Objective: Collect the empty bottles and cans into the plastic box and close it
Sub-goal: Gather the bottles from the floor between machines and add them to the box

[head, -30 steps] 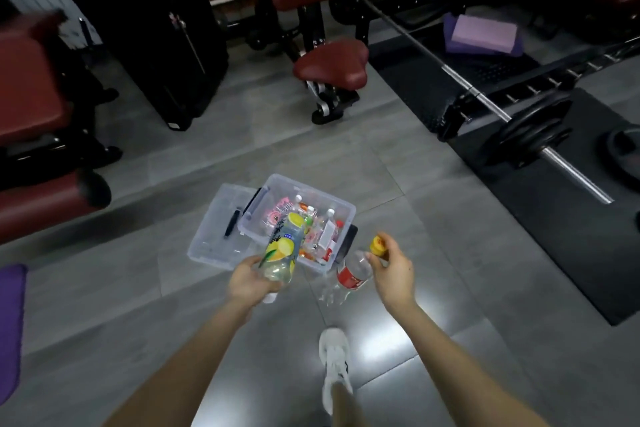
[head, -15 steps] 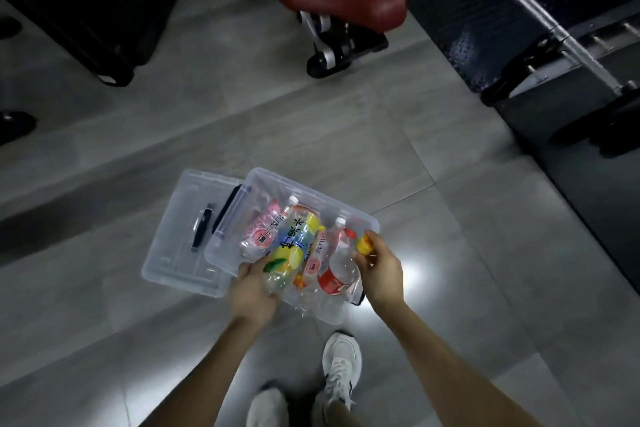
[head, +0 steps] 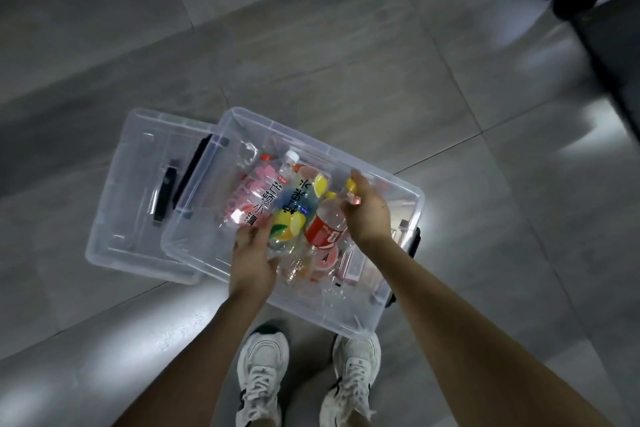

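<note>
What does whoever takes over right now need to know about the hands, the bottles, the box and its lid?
Left hand: grips the lemon-label bottle by its base, low inside the plastic box.
Right hand: grips the red-label bottle near its yellow cap, also inside the box.
Done: several other bottles already lie in the box.
Lid: off, on the floor at the box's left side.
Left: release both bottles, fit the lid, close it. Any bottles or cans elsewhere are out of view.
</note>
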### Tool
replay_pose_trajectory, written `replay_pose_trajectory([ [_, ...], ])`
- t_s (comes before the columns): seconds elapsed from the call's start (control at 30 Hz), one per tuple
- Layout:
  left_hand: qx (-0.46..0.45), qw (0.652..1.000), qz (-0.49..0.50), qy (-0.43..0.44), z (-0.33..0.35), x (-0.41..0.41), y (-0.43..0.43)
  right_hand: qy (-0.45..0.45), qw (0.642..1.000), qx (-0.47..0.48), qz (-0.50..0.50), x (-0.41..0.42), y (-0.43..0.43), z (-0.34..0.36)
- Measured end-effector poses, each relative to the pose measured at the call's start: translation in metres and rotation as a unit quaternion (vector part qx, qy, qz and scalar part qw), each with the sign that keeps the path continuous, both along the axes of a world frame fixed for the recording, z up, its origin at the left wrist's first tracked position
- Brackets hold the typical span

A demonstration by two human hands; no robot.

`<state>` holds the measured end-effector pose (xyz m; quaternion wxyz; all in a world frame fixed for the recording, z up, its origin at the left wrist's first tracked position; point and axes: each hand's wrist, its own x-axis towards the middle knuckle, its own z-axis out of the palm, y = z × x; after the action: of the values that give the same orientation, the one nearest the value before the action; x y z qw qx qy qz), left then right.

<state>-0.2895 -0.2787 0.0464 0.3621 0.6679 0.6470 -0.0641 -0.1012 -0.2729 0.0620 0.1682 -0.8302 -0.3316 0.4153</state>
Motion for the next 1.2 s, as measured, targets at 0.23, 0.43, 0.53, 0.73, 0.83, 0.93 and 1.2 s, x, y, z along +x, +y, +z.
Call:
replay_pose_trajectory([
  [0.23, 0.099, 0.973, -0.178, 0.106, -0.037, -0.001, 0.012, -0.091, 0.984, 0.032, 0.151, -0.032, -0.020, -0.039],
  [0.43, -0.009, 0.976, -0.169, 0.135, -0.041, 0.007, 0.025, -0.071, 0.974, -0.054, 0.209, -0.038, -0.031, -0.052],
  [0.53, -0.016, 0.977, -0.173, 0.121, -0.033, 0.009, 0.032, -0.083, 0.970, -0.053, 0.221, -0.034, -0.035, -0.039],
  [0.73, 0.007, 0.978, -0.189, 0.092, 0.020, 0.015, 0.034, -0.134, 0.973, -0.014, 0.187, -0.023, -0.061, 0.017],
  [0.83, 0.021, 0.973, -0.220, 0.061, 0.065, 0.027, 0.030, -0.157, 0.974, -0.014, 0.160, -0.017, -0.086, 0.063],
  [0.93, 0.037, 0.959, -0.283, 0.004, 0.127, 0.044, 0.016, -0.169, 0.977, -0.023, 0.128, -0.012, -0.124, 0.122],
  [1.2, 0.055, 0.868, -0.485, -0.090, 0.353, 0.110, -0.078, -0.198, 0.978, -0.041, -0.046, -0.020, -0.278, 0.308],
])
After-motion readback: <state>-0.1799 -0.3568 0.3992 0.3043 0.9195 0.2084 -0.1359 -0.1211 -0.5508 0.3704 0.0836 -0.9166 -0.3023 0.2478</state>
